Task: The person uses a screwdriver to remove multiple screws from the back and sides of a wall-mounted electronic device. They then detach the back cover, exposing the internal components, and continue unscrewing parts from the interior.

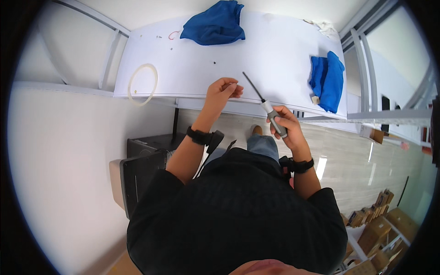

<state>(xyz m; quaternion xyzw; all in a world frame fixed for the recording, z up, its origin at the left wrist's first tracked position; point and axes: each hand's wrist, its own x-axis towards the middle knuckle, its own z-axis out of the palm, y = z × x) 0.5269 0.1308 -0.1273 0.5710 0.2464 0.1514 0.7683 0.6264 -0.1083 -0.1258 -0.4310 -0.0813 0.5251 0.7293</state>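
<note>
My right hand (288, 126) is wrapped round the grey handle of a screwdriver (267, 107). Its long dark shaft slants up and to the left, with the tip over the white table (270, 64). To the left of the shaft, my left hand (223, 90) hovers at the table's near edge. Its fingers are curled, thumb against the index finger; whatever they may pinch is too small to see. A tiny dark piece (214, 63) lies on the table just beyond that hand.
Blue cloths lie at the table's back (215, 25) and right side (331, 82). A pale ring (131, 87) overhangs the near left edge. A red curved strip (173, 35) sits among small bits. Metal frames (364, 68) flank the table; cardboard boxes (373, 233) stand lower right.
</note>
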